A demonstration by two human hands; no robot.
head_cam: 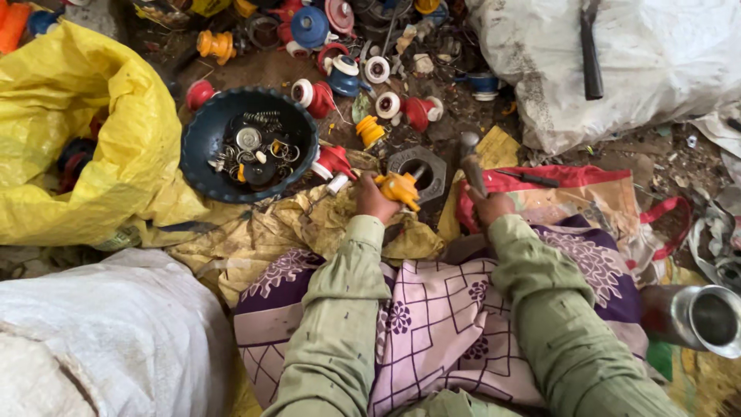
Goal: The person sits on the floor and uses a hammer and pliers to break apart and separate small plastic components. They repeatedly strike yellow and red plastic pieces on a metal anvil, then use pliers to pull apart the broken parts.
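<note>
Yellow plastic fitting (pixel 399 188), stubby, with a flared end and a pale shaft sticking out toward the upper right, sits on top of a heavy grey hex nut (pixel 419 171). Left hand (pixel 373 198) grips the fitting from its left side, fingers clenched around it. Right hand (pixel 488 206) is closed on the handle of a hammer (pixel 468 161), metal head up and just right of the nut, near the fitting but not touching it. Work surface is the floor: bare dirt, covered near the lap with crumpled yellow sheeting (pixel 309 224) and a red printed bag (pixel 587 189). Dark blue round bowl (pixel 202 147) to the left of the fitting holds springs, rings and washers. Red, blue and yellow fittings (pixel 328 89) of the same kind are scattered on the dirt beyond. Yellow sack (pixel 85 139) at far left, white sacks at upper right (pixel 656 62) and lower left (pixel 108 332). Metal cup (pixel 706 318) at lower right, by the knee. Olive sleeves, purple and pink patterned cloth (pixel 440 316) over the lap. Fitting lies just beyond the left fingers' knuckles, between both hands, over the nut's bore.
</note>
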